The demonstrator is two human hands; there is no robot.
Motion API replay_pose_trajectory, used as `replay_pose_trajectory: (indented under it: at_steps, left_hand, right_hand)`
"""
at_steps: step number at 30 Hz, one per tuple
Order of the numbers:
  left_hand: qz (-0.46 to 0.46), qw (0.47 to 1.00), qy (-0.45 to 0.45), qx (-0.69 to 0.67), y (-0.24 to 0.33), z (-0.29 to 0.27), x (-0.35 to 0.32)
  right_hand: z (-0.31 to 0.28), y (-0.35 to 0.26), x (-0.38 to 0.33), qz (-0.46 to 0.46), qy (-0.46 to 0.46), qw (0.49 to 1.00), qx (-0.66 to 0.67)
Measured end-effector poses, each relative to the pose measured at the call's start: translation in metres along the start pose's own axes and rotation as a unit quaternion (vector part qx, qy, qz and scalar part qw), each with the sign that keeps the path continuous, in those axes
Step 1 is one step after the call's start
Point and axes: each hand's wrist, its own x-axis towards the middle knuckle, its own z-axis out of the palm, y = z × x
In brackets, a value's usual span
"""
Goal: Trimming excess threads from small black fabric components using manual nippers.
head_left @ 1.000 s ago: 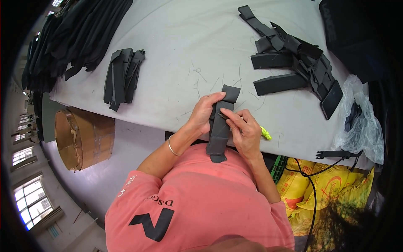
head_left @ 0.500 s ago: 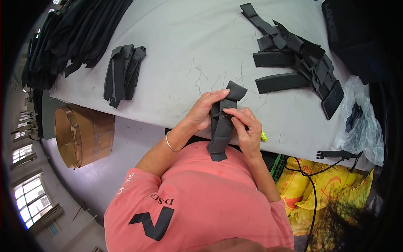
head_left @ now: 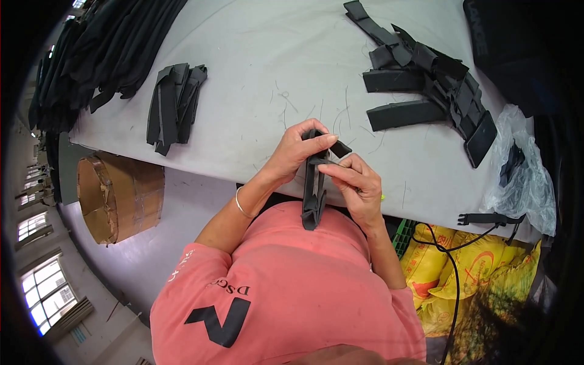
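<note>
A dark grey fabric strip (head_left: 312,194), folded into layers, hangs between my hands at the table's near edge. My left hand (head_left: 299,149) grips its upper part, the thumb pressed along the top fold. Lower and to the right, my right hand (head_left: 358,185) pinches the strip's side edge between thumb and forefinger. One short end of the strip pokes out past my left thumb toward the right. The lower end dangles in front of the pink shirt. Whether the right fingertips also hold a thread is too small to tell.
Loose threads litter the pale table (head_left: 255,91). A small stack of dark strips (head_left: 176,106) lies left, a larger heap (head_left: 450,82) right. Black fabric pieces (head_left: 115,52) pile far left. A clear plastic bag (head_left: 517,176) and a black buckle strap (head_left: 486,219) sit right; a cardboard box (head_left: 131,194) stands below left.
The strip has turned from its broad face to its edge, showing its layered folds. My left fingers now curl over its top. My right hand stays close beside it, still pinching.
</note>
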Motion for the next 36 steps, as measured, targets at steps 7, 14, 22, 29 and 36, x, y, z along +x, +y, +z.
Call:
replay_pose_trajectory:
  at_steps: [7,14,22,29,36]
  left_hand:
    - [-0.019,0.999,0.012,-0.038,0.002,0.001,0.0]
    - [-0.025,0.999,0.01,-0.045,0.002,0.0,0.002]
    - [-0.014,0.998,0.0,-0.059,0.002,0.0,-0.001]
    - [-0.022,0.998,0.0,-0.064,-0.001,-0.001,-0.002]
    - [-0.039,0.997,0.006,-0.066,-0.003,0.0,-0.003]
  right_hand:
    - [-0.012,0.009,-0.005,0.047,0.045,0.998,0.012]
    - [-0.008,0.012,-0.007,0.036,0.065,0.996,-0.043]
    - [0.001,0.009,-0.002,0.007,0.073,0.994,-0.078]
    - [0.002,0.012,0.0,-0.043,0.084,0.988,-0.125]
    - [-0.004,0.019,-0.003,-0.078,0.093,0.984,-0.131]
